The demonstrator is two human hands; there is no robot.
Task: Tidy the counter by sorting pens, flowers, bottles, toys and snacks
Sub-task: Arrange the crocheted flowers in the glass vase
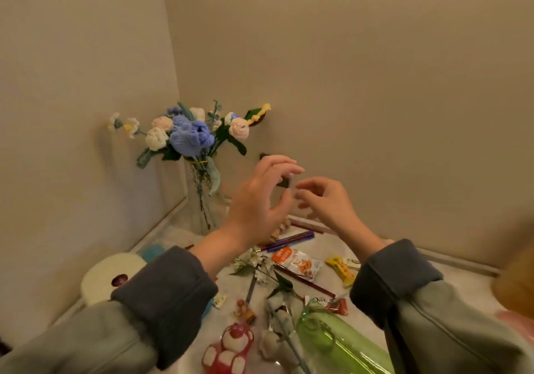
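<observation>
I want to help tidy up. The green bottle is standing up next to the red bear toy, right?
Not quite. The green bottle is lying on its side, not standing up. It is next to the red bear toy, as you said. The head view shows this near the bottom of the picture.

snacks [297, 262], pens [291, 238], bottle [341, 342] crowd counter centre; vase [202, 197] blocks left corner.
</observation>
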